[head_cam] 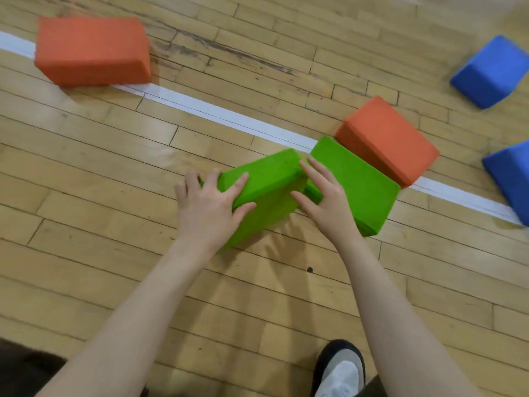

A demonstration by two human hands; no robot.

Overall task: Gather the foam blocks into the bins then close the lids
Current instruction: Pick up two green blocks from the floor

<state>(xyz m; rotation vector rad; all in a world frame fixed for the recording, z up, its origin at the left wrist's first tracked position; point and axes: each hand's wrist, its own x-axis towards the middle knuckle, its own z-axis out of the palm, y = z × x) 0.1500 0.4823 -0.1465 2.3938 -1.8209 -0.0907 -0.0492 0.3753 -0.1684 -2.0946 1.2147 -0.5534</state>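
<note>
While both arms are stretched forward over the wooden floor (86, 173), a near green block (266, 190) at the centre is gripped from both ends. No bin or lid is seen in the head view, so contents of containers cannot be told. The left hand (209, 202) is laid on the block's 9 o'clock end, fingers spread and curled over its top edge, thumb pressed against the near face. The right hand (323, 196) is set at the block's 3 o'clock end, fingers extended into the seam where a second green block (357, 179) is touched. That second block is pressed against an orange block (389, 138) at its 1 o'clock side, across a white floor line (217, 110). Another orange block (91, 50) is seen well apart at 10 o'clock, on the same line. Two blue blocks are found at 2 o'clock (495, 70) and 3 o'clock (512, 179). A shoe (340, 371) is seen at 5 o'clock
</note>
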